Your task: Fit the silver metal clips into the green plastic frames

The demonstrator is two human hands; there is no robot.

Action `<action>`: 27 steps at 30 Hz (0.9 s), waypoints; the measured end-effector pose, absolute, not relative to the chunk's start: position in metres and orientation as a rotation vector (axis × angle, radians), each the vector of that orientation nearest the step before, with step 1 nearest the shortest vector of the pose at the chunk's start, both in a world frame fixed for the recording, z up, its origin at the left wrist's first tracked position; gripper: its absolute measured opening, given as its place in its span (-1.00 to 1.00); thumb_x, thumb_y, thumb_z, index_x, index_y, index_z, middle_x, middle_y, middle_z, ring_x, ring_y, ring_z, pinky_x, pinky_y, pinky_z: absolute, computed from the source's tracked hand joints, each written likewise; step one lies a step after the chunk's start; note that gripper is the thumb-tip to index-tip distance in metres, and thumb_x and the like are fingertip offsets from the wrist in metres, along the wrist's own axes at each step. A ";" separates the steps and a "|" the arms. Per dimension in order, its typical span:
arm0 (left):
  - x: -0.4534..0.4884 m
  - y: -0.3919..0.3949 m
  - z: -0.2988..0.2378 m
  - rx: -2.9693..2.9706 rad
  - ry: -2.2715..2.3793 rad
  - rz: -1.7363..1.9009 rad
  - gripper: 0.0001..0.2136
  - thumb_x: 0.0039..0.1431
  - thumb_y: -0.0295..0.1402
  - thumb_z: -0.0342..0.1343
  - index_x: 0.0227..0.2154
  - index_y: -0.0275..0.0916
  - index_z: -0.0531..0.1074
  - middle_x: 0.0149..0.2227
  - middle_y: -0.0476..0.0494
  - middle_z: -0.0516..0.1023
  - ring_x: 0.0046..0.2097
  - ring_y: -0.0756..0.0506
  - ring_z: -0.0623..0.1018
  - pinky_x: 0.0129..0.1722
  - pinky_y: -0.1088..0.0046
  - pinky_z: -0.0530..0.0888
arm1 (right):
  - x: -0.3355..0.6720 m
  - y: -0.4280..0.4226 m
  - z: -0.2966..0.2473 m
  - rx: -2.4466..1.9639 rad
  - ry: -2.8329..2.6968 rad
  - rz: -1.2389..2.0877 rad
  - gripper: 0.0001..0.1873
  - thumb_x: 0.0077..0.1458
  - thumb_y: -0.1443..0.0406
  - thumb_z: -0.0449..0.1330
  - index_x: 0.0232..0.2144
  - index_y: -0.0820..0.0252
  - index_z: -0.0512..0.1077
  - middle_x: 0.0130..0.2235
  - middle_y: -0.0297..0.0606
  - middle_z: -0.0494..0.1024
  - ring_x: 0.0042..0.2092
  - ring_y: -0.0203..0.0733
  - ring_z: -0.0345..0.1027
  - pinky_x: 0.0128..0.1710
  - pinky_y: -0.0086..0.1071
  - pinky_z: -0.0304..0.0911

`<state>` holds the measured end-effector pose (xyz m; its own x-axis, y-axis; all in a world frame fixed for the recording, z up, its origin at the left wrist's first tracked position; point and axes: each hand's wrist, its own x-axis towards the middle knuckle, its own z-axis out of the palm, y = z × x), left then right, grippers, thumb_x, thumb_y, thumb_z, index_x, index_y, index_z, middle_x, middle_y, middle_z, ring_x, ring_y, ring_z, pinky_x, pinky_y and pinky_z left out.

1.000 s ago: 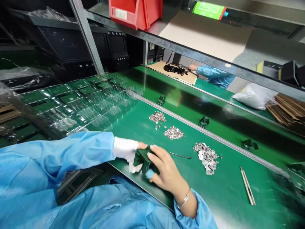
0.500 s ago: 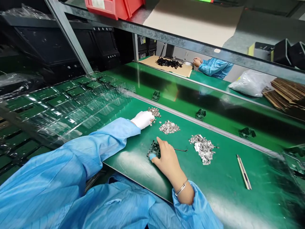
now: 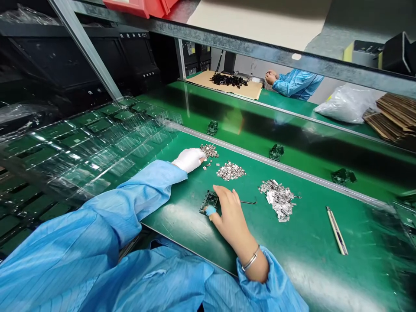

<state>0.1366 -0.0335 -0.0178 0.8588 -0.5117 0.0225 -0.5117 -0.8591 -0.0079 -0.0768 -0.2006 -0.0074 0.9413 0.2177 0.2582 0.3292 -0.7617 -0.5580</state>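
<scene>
My left hand (image 3: 189, 159) wears a white glove and reaches to a small pile of silver metal pieces (image 3: 209, 150); its fingertips are pinched at the pile's edge. My right hand (image 3: 229, 212), bare with a blue cot on the thumb, rests on the green mat and holds a small dark plastic part (image 3: 209, 200) flat against it. A thin metal pin (image 3: 248, 202) lies just right of that hand. Two more piles of metal pieces lie nearby, a middle pile (image 3: 230, 170) and a larger pile (image 3: 278, 199).
Clear plastic trays (image 3: 87, 143) are stacked at the left. A conveyor belt (image 3: 302, 143) behind the mat carries several dark parts. A pencil-like tool (image 3: 337, 224) lies at the right. Across the belt, another person's hands (image 3: 271, 78) work near a cardboard sheet.
My left hand let go of the dark part and reached forward to the far pile of metal pieces. My right hand laid the part flat on the mat and keeps hold of it.
</scene>
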 end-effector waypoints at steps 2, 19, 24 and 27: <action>0.142 -0.026 -0.018 -3.060 0.762 -0.063 -0.72 0.24 -0.30 -0.10 -0.21 -0.20 0.51 -0.19 -0.22 0.49 -0.13 -0.20 0.48 -0.25 0.34 0.34 | -0.076 -0.201 -0.009 -2.463 -0.384 -0.246 -0.38 0.02 0.41 0.05 0.17 0.18 0.16 0.13 -0.05 0.35 0.16 0.01 0.21 0.24 0.14 -0.08; 0.134 -0.005 -0.033 -3.189 0.775 -0.059 -0.77 0.19 -0.34 0.00 -0.15 -0.13 0.51 -0.11 -0.16 0.48 -0.05 -0.16 0.44 -0.11 0.37 0.36 | -0.071 -0.207 -0.016 -2.442 -0.442 -0.294 -0.47 0.01 0.42 0.02 0.08 0.16 0.27 0.04 -0.10 0.43 0.10 -0.05 0.28 0.24 0.11 -0.04; 0.127 -0.017 -0.028 -3.134 0.751 -0.034 -0.79 0.18 -0.38 -0.02 -0.27 -0.23 0.53 -0.20 -0.26 0.48 -0.10 -0.21 0.45 -0.18 0.31 0.35 | -0.069 -0.209 -0.020 -2.441 -0.432 -0.319 -0.50 0.02 0.42 0.02 0.06 0.14 0.28 0.02 -0.11 0.44 0.09 -0.07 0.30 0.22 0.07 0.01; 0.129 -0.015 -0.027 -3.136 0.745 -0.028 -0.77 0.21 -0.35 -0.05 -0.29 -0.23 0.53 -0.21 -0.24 0.49 -0.13 -0.19 0.46 -0.20 0.33 0.35 | -0.068 -0.210 -0.022 -2.425 -0.442 -0.335 -0.53 0.05 0.41 0.02 0.05 0.14 0.28 0.02 -0.10 0.45 0.08 -0.07 0.31 0.21 0.03 0.06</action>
<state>0.1287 -0.0152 -0.0268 0.8933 -0.4481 0.0358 -0.4495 -0.8900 0.0759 -0.0682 -0.2103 -0.0218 0.9110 0.2286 0.3433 0.3923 -0.7373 -0.5501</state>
